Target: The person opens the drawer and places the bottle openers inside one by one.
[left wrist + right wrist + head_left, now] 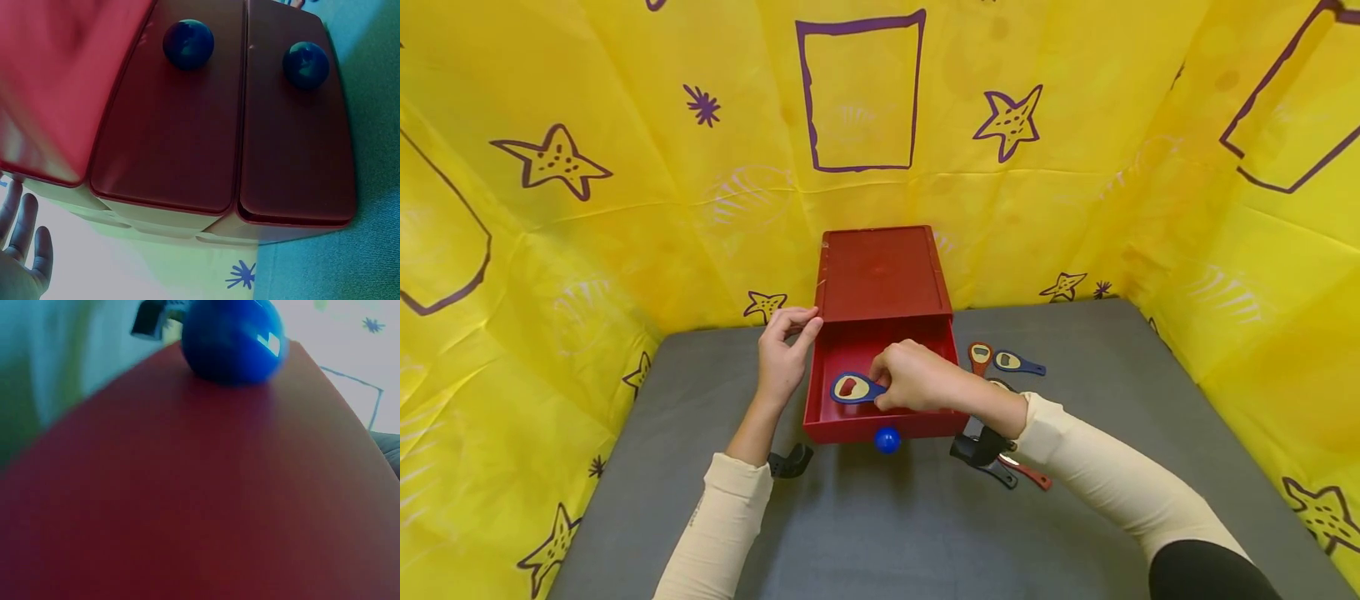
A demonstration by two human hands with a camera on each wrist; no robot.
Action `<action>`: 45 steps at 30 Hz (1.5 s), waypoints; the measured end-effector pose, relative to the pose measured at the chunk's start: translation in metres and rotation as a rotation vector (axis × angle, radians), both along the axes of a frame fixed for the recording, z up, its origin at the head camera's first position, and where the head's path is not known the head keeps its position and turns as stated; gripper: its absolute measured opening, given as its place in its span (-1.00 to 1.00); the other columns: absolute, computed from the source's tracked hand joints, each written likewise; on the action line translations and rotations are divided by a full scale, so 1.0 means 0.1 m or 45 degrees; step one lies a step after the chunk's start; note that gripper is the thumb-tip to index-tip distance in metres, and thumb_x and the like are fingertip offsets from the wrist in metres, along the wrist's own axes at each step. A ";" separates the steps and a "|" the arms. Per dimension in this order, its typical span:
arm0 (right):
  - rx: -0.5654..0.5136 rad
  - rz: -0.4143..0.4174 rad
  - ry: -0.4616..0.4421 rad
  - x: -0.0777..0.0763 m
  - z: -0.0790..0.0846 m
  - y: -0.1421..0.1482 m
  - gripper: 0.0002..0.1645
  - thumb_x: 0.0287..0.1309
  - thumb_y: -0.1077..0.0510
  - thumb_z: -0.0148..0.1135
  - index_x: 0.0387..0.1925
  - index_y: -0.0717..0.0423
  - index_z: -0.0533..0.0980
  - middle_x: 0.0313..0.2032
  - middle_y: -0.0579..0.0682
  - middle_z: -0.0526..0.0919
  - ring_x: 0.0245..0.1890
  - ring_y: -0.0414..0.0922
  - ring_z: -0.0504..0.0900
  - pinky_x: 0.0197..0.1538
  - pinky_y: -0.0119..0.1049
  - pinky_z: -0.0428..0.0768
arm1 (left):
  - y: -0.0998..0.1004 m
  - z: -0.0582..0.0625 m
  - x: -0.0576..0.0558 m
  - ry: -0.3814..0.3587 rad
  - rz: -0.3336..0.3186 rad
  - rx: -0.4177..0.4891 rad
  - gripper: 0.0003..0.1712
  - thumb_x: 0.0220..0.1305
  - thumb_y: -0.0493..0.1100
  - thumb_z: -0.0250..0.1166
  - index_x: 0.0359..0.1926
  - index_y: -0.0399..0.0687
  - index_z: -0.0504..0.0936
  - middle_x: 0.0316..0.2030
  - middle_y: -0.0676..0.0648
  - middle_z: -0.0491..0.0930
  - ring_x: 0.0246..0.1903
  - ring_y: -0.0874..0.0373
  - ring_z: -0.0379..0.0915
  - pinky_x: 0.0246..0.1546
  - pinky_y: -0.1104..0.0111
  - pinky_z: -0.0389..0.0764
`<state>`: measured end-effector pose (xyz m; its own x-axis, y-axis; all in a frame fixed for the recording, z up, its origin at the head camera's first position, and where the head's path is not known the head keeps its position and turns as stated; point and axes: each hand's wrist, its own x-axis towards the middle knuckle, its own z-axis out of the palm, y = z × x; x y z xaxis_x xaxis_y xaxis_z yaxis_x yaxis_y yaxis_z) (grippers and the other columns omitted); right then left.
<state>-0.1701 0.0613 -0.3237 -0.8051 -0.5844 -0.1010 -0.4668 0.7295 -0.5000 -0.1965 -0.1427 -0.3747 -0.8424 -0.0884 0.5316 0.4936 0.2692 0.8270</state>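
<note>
Over the pulled-out top drawer [842,354] of a red drawer unit [883,275], my right hand [917,377] pinches the handle of a blue bottle opener [867,389]. Its rounded head points left, above the drawer floor. My left hand [784,354] is at the unit's left front corner, thumb and fingertips right at the edge. In the left wrist view, that hand's straight fingers [25,219] reach up beside the unit. A blue knob [887,440] sits on the open drawer's front. The right wrist view shows this front and knob, with the hand hidden.
Right of the drawer lie a red bottle opener [981,358] and another blue bottle opener [1018,362]. Nearer me, a black handle [1002,477] and a red handle [1037,478] show beyond my wrist. Two closed drawers [169,137] stand below. Yellow cloth [737,233] surrounds the grey table [910,533].
</note>
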 end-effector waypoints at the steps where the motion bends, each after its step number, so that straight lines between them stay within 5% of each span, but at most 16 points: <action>1: 0.002 0.002 -0.006 0.01 -0.02 -0.02 -0.70 -0.01 0.12 0.46 -0.19 0.15 0.70 -0.40 -0.06 0.70 -0.33 -0.18 0.53 -0.23 -0.35 0.54 | 0.00 0.00 0.00 -0.004 -0.001 -0.001 -0.72 0.24 -0.35 0.29 -0.08 -0.51 0.62 -0.12 -0.44 0.52 -0.19 0.45 0.42 -0.07 0.65 0.49; 10: -0.135 -0.016 -0.011 0.05 -0.04 -0.03 -0.63 0.08 0.08 0.43 -0.08 0.15 0.68 -0.30 -0.01 0.76 -0.34 -0.19 0.62 -0.21 -0.38 0.63 | 0.00 0.00 0.00 -0.014 0.007 -0.006 -0.72 0.25 -0.36 0.29 -0.08 -0.51 0.62 -0.11 -0.44 0.52 -0.18 0.45 0.41 -0.07 0.66 0.47; 23: -0.387 -0.163 0.040 0.09 0.13 0.79 -0.72 0.16 0.07 0.35 -0.13 0.13 0.67 -0.25 -0.04 0.70 -0.35 -0.15 0.56 -0.27 -0.31 0.59 | 0.01 0.02 0.01 0.000 0.009 -0.033 -0.71 0.24 -0.36 0.29 -0.07 -0.53 0.61 -0.12 -0.46 0.52 -0.18 0.43 0.41 -0.09 0.66 0.47; 27: -0.429 -0.234 0.009 0.09 0.04 1.07 -0.74 0.17 0.09 0.34 -0.15 0.15 0.66 -0.29 0.00 0.71 -0.43 -0.17 0.61 -0.30 -0.32 0.62 | 0.01 0.02 0.01 0.010 0.007 -0.026 -0.72 0.23 -0.38 0.29 -0.09 -0.54 0.61 -0.13 -0.47 0.52 -0.19 0.45 0.41 -0.08 0.67 0.48; 33: -0.407 -0.341 0.039 0.08 -0.15 1.42 -0.74 0.20 0.09 0.32 -0.15 0.15 0.67 -0.27 0.01 0.74 -0.30 -0.15 0.64 -0.21 -0.39 0.61 | 0.01 0.02 0.02 0.011 0.006 -0.030 -0.73 0.23 -0.37 0.29 -0.09 -0.53 0.62 -0.13 -0.46 0.53 -0.19 0.47 0.41 -0.08 0.66 0.48; 45: -0.334 -0.512 0.023 0.11 -0.48 1.85 -0.65 0.23 0.05 0.30 -0.11 0.25 0.64 -0.24 0.11 0.74 -0.29 -0.13 0.66 -0.25 -0.43 0.59 | -0.01 0.01 0.02 -0.015 0.005 -0.041 -0.72 0.26 -0.34 0.28 -0.07 -0.49 0.62 -0.10 -0.44 0.52 -0.17 0.42 0.40 -0.05 0.60 0.50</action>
